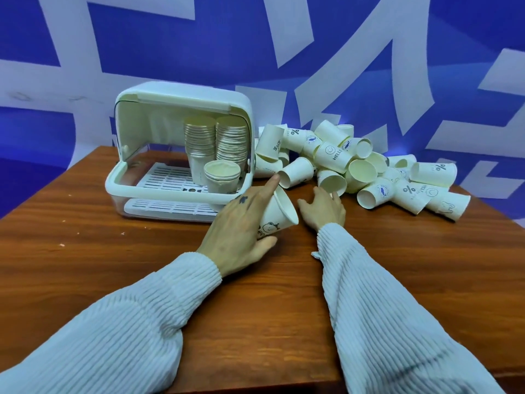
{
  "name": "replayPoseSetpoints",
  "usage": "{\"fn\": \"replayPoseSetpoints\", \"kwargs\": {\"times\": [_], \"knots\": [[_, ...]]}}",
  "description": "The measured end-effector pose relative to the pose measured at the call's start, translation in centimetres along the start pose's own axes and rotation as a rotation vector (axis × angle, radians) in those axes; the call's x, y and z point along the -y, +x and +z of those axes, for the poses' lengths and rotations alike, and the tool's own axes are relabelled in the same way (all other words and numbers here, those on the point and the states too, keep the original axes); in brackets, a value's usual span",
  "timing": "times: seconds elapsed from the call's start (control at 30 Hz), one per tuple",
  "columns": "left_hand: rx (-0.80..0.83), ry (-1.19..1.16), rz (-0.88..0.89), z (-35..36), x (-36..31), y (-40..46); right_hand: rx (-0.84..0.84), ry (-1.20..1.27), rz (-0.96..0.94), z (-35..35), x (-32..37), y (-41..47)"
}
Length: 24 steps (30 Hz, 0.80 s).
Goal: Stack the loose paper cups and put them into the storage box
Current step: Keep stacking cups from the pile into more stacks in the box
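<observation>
My left hand (241, 228) grips a white paper cup (279, 213) with a bear print, tilted with its mouth toward the upper right, index finger stretched out along it. My right hand (322, 210) reaches with relaxed fingers toward the pile of loose paper cups (355, 166) and touches or nearly touches the nearest cup (332, 182). The white storage box (181, 155) stands open at the left. Inside it are two tall cup stacks (216, 143) and a short stack (221, 177) in front of them.
The wooden table (113, 251) ends in a front edge near the bottom and a right edge past the pile. A blue and white wall stands behind. The box lid is swung up over the top.
</observation>
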<state>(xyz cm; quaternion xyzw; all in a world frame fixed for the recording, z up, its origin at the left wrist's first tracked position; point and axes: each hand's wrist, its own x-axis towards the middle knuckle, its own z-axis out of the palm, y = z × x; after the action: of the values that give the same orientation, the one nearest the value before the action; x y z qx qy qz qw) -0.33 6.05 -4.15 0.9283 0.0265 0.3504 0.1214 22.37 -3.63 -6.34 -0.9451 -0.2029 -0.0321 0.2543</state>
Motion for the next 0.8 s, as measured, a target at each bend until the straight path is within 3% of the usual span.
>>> {"fn": "replayPoseSetpoints", "kwargs": {"times": [0.17,0.23,0.43,0.67,0.8], "knots": [[-0.075,-0.186,-0.197,-0.7,-0.2,-0.1,-0.377,0.184,-0.071,-2.0,0.5,-2.7],[-0.150,-0.239,-0.269,-1.0,0.0,-0.1,-0.439,0.288,-0.131,-2.4,0.7,-3.7],[-0.306,-0.341,-0.385,-1.9,1.1,0.2,-0.420,0.346,-0.157,-2.0,1.4,-5.4],[-0.309,-0.338,-0.392,-2.1,0.9,0.2,-0.378,0.194,-0.174,-1.5,1.5,-5.2],[-0.293,-0.340,-0.391,-2.0,0.8,0.2,-0.421,0.127,-0.083,-1.5,1.1,-5.2]]}}
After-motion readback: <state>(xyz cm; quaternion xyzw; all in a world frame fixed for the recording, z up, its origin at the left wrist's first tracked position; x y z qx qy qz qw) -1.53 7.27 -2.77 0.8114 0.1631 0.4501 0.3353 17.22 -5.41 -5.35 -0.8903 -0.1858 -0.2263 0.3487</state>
